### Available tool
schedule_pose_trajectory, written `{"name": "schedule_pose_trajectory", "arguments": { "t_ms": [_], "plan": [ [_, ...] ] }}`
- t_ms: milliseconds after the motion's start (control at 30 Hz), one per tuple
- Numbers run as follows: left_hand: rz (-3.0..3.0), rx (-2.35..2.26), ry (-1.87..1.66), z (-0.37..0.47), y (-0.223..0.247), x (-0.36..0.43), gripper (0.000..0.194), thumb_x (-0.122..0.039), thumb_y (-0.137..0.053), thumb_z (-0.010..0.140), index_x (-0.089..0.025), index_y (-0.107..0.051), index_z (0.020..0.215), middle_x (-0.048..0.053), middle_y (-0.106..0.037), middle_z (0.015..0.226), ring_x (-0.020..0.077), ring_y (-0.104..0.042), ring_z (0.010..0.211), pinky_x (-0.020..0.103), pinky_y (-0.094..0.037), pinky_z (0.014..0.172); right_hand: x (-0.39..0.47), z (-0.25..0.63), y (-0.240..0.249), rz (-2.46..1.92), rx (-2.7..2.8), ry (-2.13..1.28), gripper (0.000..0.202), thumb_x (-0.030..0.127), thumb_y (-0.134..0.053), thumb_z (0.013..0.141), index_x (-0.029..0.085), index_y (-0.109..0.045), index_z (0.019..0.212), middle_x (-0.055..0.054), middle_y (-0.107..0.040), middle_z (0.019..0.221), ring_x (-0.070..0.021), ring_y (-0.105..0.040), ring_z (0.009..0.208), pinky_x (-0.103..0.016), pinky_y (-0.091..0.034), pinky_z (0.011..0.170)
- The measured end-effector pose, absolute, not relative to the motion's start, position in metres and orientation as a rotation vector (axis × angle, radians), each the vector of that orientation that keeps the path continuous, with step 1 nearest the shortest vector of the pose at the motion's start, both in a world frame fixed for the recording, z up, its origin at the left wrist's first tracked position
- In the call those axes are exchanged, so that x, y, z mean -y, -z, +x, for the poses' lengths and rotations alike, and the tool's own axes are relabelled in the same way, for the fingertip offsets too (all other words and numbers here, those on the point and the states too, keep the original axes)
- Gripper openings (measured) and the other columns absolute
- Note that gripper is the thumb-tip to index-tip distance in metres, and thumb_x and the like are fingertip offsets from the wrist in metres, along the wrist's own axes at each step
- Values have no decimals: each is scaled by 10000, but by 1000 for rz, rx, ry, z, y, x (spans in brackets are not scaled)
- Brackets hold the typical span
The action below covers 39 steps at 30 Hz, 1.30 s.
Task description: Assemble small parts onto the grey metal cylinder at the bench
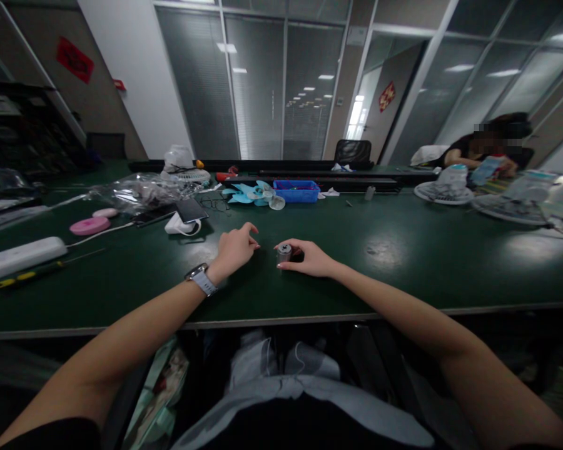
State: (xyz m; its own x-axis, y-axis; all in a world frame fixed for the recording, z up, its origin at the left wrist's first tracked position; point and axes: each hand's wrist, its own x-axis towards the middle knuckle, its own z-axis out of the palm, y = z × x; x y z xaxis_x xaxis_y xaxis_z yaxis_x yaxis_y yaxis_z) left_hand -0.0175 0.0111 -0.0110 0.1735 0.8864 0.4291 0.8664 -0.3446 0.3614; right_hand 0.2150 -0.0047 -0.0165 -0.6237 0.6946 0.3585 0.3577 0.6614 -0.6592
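Note:
My right hand (309, 257) is closed around a small silver metal cylinder (284, 252), thumb on its near side and fingers on its far side. The cylinder stands upright on the green tabletop (263, 294), and dark markings or openings show on its top face. To the left of it, apart from the cylinder, my left hand (237, 249) is just above the table with fingers bent and spread, nothing between them. A watch (201, 278) with a grey strap is on my left wrist.
A blue bin (296, 191), light-blue fan blades (248, 193) and another small metal cylinder (370, 192) lie farther back. A white charger (182, 224), phone (191, 210), pink round case (90, 225), power strip (23, 259) and screwdriver (23, 277) are leftward. Another person (485, 150) sits at far right.

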Motion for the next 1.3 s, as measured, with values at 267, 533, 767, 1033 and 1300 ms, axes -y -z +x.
{"name": "schedule_pose_trajectory", "arguments": {
  "t_ms": [267,533,767,1033,1300],
  "plan": [
    [2455,-1825,-802,-13,7,-1,301,-190,-664,756,-241,-575,1039,41,-753,836,280,-682,835,353,-431,715,4,215,17,-806,2274,-726,478,408,-701,751,181,-605,1161,-70,-656,1119,-195,-624,983,-330,-502,837],
    [2323,-1199,-1411,6,-4,9,184,-239,-621,829,-198,-538,989,45,-717,947,190,-689,905,314,-493,825,2,215,21,-772,2266,-733,457,399,-703,752,170,-599,1134,-62,-665,1059,-187,-635,933,-329,-508,828],
    [2451,-972,-1372,16,-4,19,193,-217,-639,822,-185,-556,993,50,-684,965,199,-657,958,343,-469,868,-1,215,25,-770,2258,-679,366,431,-696,754,149,-604,968,-33,-632,880,-168,-621,840,-310,-512,781],
    [2456,-958,-1305,17,-2,17,206,-224,-612,845,-191,-530,1031,53,-692,977,210,-657,944,358,-470,847,0,216,24,-785,2265,-675,378,431,-700,747,144,-603,973,-40,-636,890,-171,-617,842,-319,-509,786],
    [2412,-962,-1275,18,-3,20,143,-246,-555,883,-182,-552,1012,52,-681,955,194,-657,930,337,-481,828,0,215,25,-776,2253,-698,407,425,-707,740,145,-604,1017,-51,-645,940,-175,-622,861,-329,-509,803]
  ]
}}
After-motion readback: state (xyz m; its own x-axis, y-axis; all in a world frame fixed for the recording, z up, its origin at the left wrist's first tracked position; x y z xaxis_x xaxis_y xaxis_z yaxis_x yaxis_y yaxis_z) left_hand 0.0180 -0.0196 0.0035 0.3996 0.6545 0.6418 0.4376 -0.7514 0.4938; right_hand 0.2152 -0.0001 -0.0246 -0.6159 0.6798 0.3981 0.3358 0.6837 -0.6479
